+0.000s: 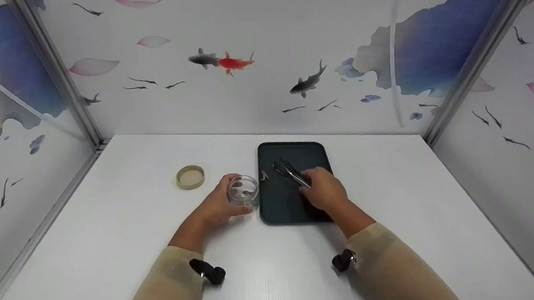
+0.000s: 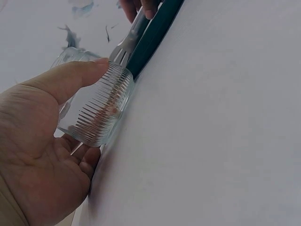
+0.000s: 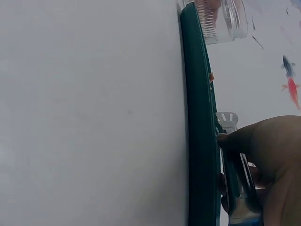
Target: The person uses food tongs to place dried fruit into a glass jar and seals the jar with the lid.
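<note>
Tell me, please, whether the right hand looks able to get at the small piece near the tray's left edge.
Probably yes: the right hand holds the tongs over the tray with their tips near the small piece, and nothing visible stands between; the jar is beside the tray.

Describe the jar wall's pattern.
The clear jar has fine parallel ribbing; the left wrist view shows it best.

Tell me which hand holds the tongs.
The right hand: it grips the metal tongs over the dark tray, whereas the left hand holds the glass jar.
</note>
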### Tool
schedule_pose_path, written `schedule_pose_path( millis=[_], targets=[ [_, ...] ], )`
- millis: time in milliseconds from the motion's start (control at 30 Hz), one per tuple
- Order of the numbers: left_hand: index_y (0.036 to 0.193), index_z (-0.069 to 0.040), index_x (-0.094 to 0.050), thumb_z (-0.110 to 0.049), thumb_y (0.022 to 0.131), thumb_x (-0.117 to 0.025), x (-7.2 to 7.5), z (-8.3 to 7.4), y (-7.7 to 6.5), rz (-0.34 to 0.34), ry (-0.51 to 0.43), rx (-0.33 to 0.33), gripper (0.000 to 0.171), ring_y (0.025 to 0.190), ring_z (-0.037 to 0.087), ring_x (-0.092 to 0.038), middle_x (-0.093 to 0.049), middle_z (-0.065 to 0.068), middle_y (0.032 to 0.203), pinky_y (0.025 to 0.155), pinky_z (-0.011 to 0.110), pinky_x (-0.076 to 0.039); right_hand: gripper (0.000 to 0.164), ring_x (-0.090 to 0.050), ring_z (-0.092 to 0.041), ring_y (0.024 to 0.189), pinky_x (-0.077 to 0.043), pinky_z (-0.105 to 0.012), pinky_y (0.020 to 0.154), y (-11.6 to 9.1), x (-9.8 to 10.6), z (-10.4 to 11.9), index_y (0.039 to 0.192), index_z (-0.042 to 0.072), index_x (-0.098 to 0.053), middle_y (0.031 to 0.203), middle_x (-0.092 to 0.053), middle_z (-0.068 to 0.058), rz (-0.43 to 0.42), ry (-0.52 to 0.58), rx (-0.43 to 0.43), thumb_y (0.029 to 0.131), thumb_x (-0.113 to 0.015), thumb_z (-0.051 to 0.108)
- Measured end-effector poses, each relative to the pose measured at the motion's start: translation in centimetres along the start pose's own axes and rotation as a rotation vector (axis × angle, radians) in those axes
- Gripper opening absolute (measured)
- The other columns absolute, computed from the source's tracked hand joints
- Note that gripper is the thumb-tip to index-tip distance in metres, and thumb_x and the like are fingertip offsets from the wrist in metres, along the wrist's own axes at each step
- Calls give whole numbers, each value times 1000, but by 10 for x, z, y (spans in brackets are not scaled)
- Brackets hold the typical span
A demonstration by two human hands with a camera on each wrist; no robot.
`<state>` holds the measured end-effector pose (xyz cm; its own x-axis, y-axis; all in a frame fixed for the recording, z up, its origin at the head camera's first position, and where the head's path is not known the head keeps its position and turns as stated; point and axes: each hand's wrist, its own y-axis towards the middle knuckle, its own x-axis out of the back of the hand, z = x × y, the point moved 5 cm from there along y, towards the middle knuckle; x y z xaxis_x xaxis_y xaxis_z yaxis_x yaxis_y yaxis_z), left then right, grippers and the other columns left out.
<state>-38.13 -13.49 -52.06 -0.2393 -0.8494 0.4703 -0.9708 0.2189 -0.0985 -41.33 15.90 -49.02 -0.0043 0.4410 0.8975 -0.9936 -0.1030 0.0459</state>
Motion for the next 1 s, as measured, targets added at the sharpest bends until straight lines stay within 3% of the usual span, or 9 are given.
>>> schedule_pose_path(
  millis=[300,533,767,1000],
  targets=[
    [159,-33,-34,-31,79,-97,-1,-1,0,-12,10,2,101,152,31,-47,-49,5,162,127,54,-34,37,-68,-26,120,-55,-49,103,1,1,-1,138,17,-72,133,-70,-7,-16,11,4,101,-74,20],
    [158,-34,-35,-32,80,-97,-1,-1,0,-20,30,7,100,151,31,-48,-51,5,160,127,54,-35,37,-67,-24,108,-56,-47,96,-3,7,1,138,18,-72,127,-70,-5,-36,26,8,102,-74,22],
    [159,-32,-34,-32,80,-96,0,-2,0,-18,34,-2,101,149,32,-49,-52,7,158,125,54,-36,40,-64,-23,106,-55,-44,91,-14,17,7,142,20,-70,127,-68,-3,-40,51,14,103,-73,23],
    [161,-32,-32,-32,81,-95,-1,0,0,-7,25,-14,102,155,30,-44,-45,3,167,128,53,-33,42,-66,-21,105,-56,-43,91,-30,26,16,145,23,-69,128,-70,-2,-63,61,79,103,-73,27]
  ],
)
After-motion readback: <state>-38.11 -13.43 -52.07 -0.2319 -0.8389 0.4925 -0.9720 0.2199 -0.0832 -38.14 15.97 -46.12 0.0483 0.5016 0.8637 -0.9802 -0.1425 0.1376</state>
